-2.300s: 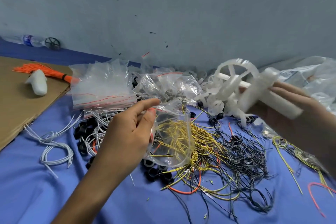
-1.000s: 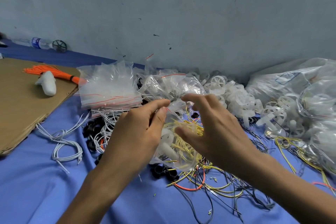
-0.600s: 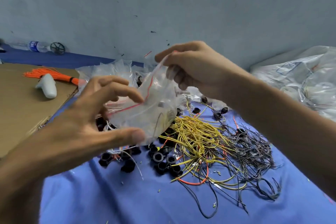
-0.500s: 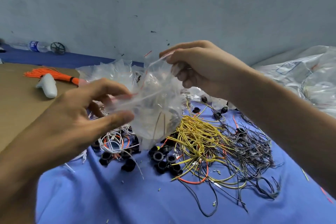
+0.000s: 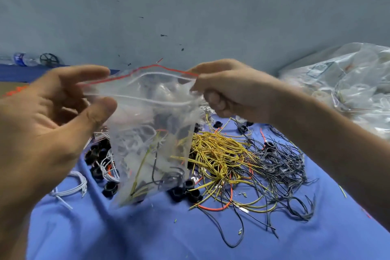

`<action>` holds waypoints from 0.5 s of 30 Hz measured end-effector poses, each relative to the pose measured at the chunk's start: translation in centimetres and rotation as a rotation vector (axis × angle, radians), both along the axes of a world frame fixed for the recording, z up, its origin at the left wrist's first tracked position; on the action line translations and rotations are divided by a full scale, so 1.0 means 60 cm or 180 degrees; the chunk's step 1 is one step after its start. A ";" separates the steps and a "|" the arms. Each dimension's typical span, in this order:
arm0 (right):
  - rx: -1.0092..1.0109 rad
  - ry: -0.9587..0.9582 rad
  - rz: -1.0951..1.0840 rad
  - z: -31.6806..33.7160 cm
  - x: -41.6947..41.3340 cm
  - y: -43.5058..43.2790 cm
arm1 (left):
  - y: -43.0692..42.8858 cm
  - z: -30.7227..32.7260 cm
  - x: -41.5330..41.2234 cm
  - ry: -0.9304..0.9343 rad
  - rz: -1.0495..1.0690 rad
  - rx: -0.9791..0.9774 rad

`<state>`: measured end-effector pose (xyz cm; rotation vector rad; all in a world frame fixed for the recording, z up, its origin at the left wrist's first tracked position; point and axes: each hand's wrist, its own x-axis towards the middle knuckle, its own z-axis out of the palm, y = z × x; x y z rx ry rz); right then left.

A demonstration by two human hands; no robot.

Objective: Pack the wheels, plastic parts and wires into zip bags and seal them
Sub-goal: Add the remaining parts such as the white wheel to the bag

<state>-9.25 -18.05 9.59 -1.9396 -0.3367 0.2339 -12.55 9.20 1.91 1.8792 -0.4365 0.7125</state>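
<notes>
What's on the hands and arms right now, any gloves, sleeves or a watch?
Nothing worn that shows. The left hand and right hand are bare: no gloves, rings or tape. Both forearms are bare to the frame edge, with no sleeve, watch or band in view. The left hand is motion-blurred, so small details there cannot be ruled out.
</notes>
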 end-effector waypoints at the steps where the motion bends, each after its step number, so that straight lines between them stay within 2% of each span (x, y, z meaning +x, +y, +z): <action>1: -0.0185 -0.0001 0.0114 -0.011 0.001 0.006 | 0.002 -0.004 0.003 0.0077 0.0005 0.0109; 3: -0.0347 0.0038 0.0270 -0.028 0.006 0.017 | -0.001 -0.009 0.008 0.0254 -0.0184 0.0130; 6: 0.0023 0.0115 0.0250 -0.025 0.023 0.029 | 0.001 -0.012 0.006 0.0176 -0.0470 0.0031; 10: 0.0195 0.0113 0.0367 -0.002 0.056 0.038 | 0.014 -0.010 -0.005 -0.0037 -0.0063 0.1044; 13: 0.0550 -0.0118 -0.0129 -0.003 0.114 0.020 | 0.016 -0.012 -0.013 0.0060 0.0200 0.1078; 15: 0.0338 -0.0439 -0.0577 -0.034 0.160 0.002 | 0.011 -0.010 -0.013 0.0087 0.0225 0.0998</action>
